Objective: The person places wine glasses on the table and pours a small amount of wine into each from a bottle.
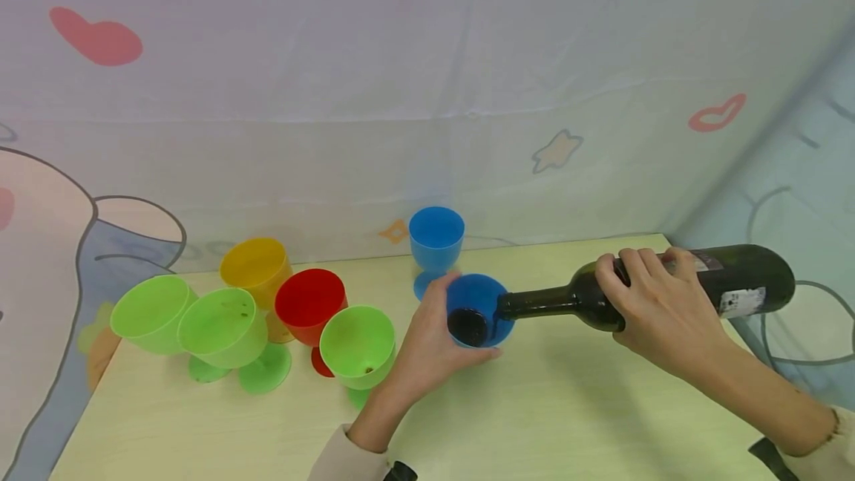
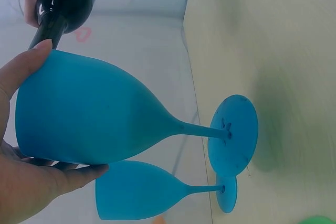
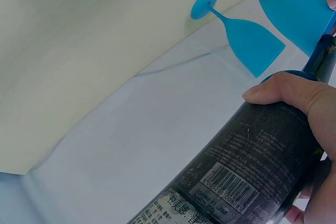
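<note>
The head view looks forward and down from above and behind the left grip (image 1: pixel 427 344) and right grip (image 1: pixel 657 306), farther off than the other 2. Each wrist view sits close at its own grip, facing out past it, the desk (image 1: pixel 568 414) tipped sideways. All 3 share the bottle (image 3: pixel 236 166), near cup (image 2: pixel 94 108) and far cup (image 2: pixel 139 190).

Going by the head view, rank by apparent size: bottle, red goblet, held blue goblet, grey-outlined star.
1. Bottle
2. Red goblet, held blue goblet: too close to rank; left hand partly hides the blue
3. Grey-outlined star
</note>
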{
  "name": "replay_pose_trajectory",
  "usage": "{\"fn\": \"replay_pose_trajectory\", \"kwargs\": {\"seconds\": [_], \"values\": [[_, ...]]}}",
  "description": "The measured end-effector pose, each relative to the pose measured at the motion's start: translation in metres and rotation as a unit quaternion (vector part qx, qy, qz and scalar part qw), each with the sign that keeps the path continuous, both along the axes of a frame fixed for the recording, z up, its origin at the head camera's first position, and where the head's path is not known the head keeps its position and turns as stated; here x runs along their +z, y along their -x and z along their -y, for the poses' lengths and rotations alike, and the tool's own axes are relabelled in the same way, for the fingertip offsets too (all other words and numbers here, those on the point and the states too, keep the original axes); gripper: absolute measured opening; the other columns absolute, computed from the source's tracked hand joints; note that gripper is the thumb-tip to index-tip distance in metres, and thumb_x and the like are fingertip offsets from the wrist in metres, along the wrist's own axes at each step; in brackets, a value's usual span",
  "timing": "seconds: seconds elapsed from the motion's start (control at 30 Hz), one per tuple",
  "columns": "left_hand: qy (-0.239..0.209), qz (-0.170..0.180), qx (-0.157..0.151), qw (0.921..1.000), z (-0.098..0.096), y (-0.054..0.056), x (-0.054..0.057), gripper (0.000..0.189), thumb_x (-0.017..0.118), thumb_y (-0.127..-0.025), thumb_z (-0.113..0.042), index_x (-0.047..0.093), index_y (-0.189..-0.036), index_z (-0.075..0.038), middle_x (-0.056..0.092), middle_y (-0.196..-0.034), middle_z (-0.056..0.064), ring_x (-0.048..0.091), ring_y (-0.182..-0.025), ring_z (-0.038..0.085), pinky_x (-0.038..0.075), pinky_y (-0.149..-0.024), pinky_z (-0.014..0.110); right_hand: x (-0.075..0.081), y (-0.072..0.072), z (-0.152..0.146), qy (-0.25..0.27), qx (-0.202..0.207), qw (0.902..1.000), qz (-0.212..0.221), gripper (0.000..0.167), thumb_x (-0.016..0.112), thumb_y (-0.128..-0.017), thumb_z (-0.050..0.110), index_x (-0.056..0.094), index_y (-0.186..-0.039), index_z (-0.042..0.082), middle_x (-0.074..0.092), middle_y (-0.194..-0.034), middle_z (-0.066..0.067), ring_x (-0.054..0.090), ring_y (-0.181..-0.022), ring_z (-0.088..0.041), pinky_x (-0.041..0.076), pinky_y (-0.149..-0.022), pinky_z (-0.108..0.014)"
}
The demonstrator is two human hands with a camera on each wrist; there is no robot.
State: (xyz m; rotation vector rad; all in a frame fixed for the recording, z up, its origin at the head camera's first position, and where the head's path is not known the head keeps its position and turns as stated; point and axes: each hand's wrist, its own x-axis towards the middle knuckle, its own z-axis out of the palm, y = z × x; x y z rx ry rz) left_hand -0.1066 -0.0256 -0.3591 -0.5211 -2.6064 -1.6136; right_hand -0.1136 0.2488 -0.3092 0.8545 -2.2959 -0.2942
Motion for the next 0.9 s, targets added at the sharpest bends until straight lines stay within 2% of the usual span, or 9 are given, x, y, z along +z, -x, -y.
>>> {"fn": "replay_pose_trajectory", "kwargs": {"seconds": [0.2,0.5,0.73,0.9], "values": [[-0.003,0.007,-0.002,1.0000,0.001,0.000,0.000,0.094,0.084,-0.063,-0.023,0.029,-0.136,-0.003,0.041,-0.132,0.015,0.040,-0.118,0.034,0.041,-0.090,0.049,-0.002,-0.001,0.000,0.012,-0.004,0.9999,0.011,0.074,0.079,-0.039,0.021,0.045,-0.099,-0.004,0.048,-0.081,-0.020,0.049,-0.073,-0.038,0.036,-0.067,-0.057],[-0.022,0.023,-0.002,0.9995,0.002,0.001,0.003,0.093,0.083,-0.064,-0.024,0.029,-0.137,-0.006,0.040,-0.133,0.014,0.039,-0.119,0.033,0.040,-0.090,0.050,-0.010,-0.001,0.000,0.060,-0.016,0.9963,0.060,0.075,0.081,-0.036,0.021,0.045,-0.098,-0.002,0.052,-0.084,-0.020,0.051,-0.076,-0.037,0.034,-0.065,-0.055],[-0.023,0.031,0.001,0.9993,0.003,0.002,0.004,0.093,0.082,-0.065,-0.025,0.028,-0.138,-0.007,0.038,-0.135,0.014,0.037,-0.121,0.033,0.039,-0.091,0.051,-0.024,-0.004,-0.001,0.110,-0.030,0.9867,0.115,0.071,0.081,-0.039,0.020,0.045,-0.097,0.001,0.053,-0.086,-0.018,0.052,-0.077,-0.035,0.033,-0.066,-0.055],[-0.023,0.037,0.005,0.9990,0.003,0.000,0.003,0.094,0.082,-0.065,-0.026,0.028,-0.139,-0.007,0.037,-0.136,0.013,0.037,-0.122,0.033,0.037,-0.092,0.052,-0.033,-0.009,-0.004,0.141,-0.048,0.9772,0.152,0.075,0.082,-0.040,0.021,0.047,-0.102,-0.003,0.055,-0.089,-0.020,0.053,-0.082,-0.035,0.032,-0.068,-0.055]]}}
